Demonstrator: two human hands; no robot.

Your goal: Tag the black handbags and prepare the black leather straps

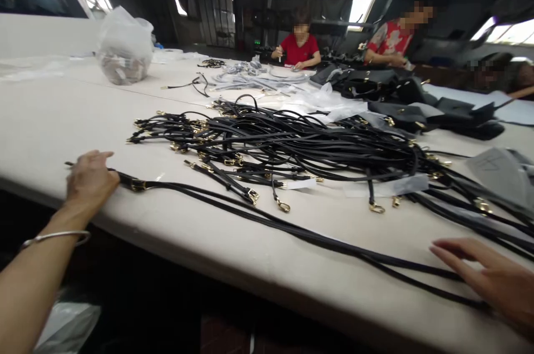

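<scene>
My left hand [89, 178] rests on the near edge of the table, fingers curled down over the end of a long black strap [258, 217] with a gold buckle. That strap runs flat across the table to my right hand [494, 276], which lies on its other end with fingers stretched out flat. A silver bangle sits on my left wrist. Just beyond the strap lies a big tangled pile of black straps [292, 148] with gold clasps.
The beige table [50, 120] holds a clear plastic bag [124, 48] at the back left, grey straps [250, 78] further back and black bags [400, 98] at the right. Two people in red tops [299, 48] work at the far side.
</scene>
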